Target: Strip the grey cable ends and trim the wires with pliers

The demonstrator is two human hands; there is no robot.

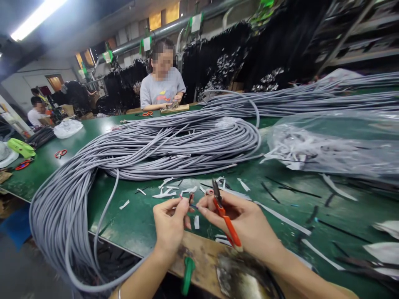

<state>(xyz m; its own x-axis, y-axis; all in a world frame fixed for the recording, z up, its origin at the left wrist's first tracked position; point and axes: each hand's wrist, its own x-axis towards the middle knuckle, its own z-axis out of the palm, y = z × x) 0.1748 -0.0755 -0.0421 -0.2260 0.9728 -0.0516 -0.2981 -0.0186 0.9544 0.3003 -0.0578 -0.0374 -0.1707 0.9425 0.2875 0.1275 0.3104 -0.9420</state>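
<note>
My left hand [172, 218] is closed, pinching the thin coloured wires [190, 200] between thumb and fingers. Just to its right, my right hand [240, 214] holds orange-handled cutters [226, 216] across the palm, their dark jaws pointing up and away. The thumb and forefinger of that hand pinch the end of a blue wire beside the left fingertips. Both hands are over the front edge of the green table, above a wooden board [199, 253].
A large bundle of grey cables [149, 145] lies across the green table [121, 220] and hangs over its front left edge. White strips surround the hands. A plastic bag [336, 145] lies right; dark pliers [368, 263] lie lower right. Across the table sits a person [162, 89].
</note>
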